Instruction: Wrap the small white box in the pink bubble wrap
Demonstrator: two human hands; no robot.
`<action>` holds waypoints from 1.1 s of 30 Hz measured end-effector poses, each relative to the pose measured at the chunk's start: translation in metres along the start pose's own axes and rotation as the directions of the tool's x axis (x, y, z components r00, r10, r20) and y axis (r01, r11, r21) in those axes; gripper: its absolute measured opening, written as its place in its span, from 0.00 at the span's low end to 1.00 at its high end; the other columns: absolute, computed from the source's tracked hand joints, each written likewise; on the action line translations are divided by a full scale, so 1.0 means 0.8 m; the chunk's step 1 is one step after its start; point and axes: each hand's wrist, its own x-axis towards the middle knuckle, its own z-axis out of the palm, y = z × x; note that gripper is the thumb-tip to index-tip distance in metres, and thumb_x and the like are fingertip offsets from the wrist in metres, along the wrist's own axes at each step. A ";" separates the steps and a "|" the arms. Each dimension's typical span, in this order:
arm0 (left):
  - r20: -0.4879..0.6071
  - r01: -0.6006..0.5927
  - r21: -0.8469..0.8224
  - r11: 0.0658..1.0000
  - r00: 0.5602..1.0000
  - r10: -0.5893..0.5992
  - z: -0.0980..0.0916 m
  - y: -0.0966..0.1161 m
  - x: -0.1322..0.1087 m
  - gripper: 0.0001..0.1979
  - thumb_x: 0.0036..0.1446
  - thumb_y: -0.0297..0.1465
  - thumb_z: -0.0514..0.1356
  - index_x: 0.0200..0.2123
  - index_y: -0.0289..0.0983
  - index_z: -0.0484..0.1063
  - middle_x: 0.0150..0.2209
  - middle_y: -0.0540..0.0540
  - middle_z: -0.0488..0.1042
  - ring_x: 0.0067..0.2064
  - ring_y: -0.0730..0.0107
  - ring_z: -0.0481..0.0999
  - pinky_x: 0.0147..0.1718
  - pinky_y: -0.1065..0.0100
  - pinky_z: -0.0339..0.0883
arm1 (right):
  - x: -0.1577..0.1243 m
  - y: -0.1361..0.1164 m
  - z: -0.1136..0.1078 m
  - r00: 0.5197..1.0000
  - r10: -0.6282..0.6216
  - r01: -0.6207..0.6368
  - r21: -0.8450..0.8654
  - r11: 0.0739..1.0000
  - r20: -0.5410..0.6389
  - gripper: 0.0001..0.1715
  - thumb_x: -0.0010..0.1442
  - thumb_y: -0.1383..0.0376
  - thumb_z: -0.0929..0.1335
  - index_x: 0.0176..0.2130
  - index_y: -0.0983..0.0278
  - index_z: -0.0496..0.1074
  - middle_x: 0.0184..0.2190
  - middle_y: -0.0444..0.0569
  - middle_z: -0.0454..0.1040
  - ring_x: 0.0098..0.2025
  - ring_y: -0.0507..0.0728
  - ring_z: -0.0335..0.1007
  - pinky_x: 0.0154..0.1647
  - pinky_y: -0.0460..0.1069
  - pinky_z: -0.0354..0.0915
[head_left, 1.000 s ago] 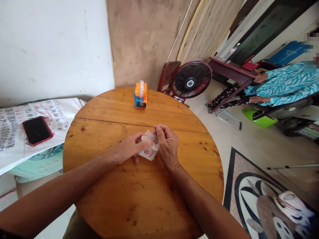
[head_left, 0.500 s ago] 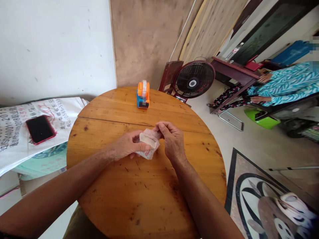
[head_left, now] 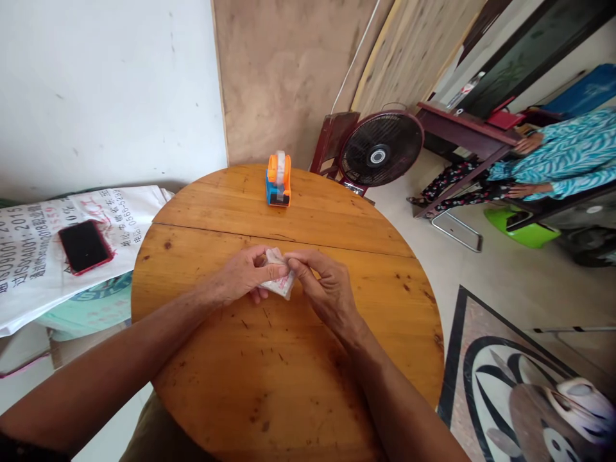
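Observation:
A small packet in whitish translucent plastic wrap (head_left: 280, 286), with some reddish print, is held above the round wooden table (head_left: 289, 372). My left hand (head_left: 248, 273) grips it from the left, thumb across its upper face and fingers beneath. At the packet's upper right edge, my right hand (head_left: 322, 279) pinches the wrap between thumb and forefinger. What lies inside the wrap is hidden. Farther back on the table stands an orange and blue tape dispenser (head_left: 278, 179) with a roll of clear tape.
To the left, a phone with a red case (head_left: 85, 247) lies on a white printed sack (head_left: 33, 256). A dark fan (head_left: 378, 156) stands beyond the table. At the far right, a person in a blue patterned top (head_left: 568, 154) sits by a dark red table (head_left: 474, 125).
The wrap stood out toward my right hand before; now it is folded in against the packet. My right hand has moved slightly left and down, and the packet is tilted differently.

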 end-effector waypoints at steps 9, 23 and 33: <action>0.046 0.075 -0.292 0.953 0.997 -0.064 -0.006 0.014 -0.005 0.22 0.45 0.33 0.70 0.43 0.35 0.69 0.32 0.45 0.78 0.29 0.67 0.79 0.24 0.67 0.77 | -0.002 0.001 0.006 0.998 -0.046 0.041 -0.135 0.990 -0.037 0.12 0.66 0.62 0.66 0.41 0.59 0.80 0.39 0.48 0.83 0.40 0.57 0.80 0.44 0.50 0.72; -0.012 0.083 -0.318 0.945 0.996 -0.092 -0.002 0.007 0.001 0.12 0.52 0.34 0.67 0.37 0.34 0.73 0.30 0.45 0.77 0.23 0.74 0.75 0.21 0.70 0.76 | -0.001 0.020 0.003 0.951 -0.306 0.295 -0.427 0.855 0.045 0.13 0.68 0.63 0.65 0.44 0.59 0.79 0.41 0.50 0.83 0.42 0.57 0.80 0.44 0.51 0.72; 0.004 0.069 -0.393 0.917 0.997 -0.073 -0.009 0.003 0.004 0.10 0.57 0.35 0.61 0.34 0.32 0.72 0.27 0.46 0.76 0.23 0.72 0.74 0.21 0.71 0.75 | 0.001 0.013 0.001 0.913 -0.329 0.407 -0.594 0.693 0.242 0.20 0.67 0.58 0.66 0.57 0.58 0.72 0.62 0.59 0.69 0.61 0.64 0.67 0.57 0.61 0.64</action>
